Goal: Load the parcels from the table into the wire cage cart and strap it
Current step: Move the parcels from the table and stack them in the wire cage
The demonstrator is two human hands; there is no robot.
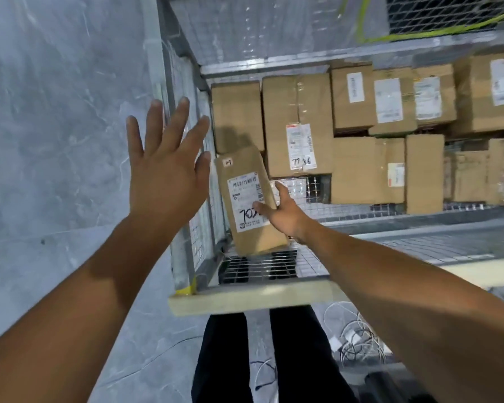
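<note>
Left arm is stretched out with the left hand point(163, 170) wide open, fingers spread, holding nothing, hovering over the left wall of the cart point(262, 69). Right hand point(282, 213) reaches down inside and holds a flat parcel point(246, 193) by its right edge, thumb on the label. The parcel sits tilted over the mesh floor, just beside the left wall, near the stacked boxes point(358, 170).

1. Left hand point(165, 170), right hand point(280, 212): bare, forearms bare to frame edge.
2. Black trousers point(224, 359) below, between the hands: plain dark fabric, two legs.
</note>
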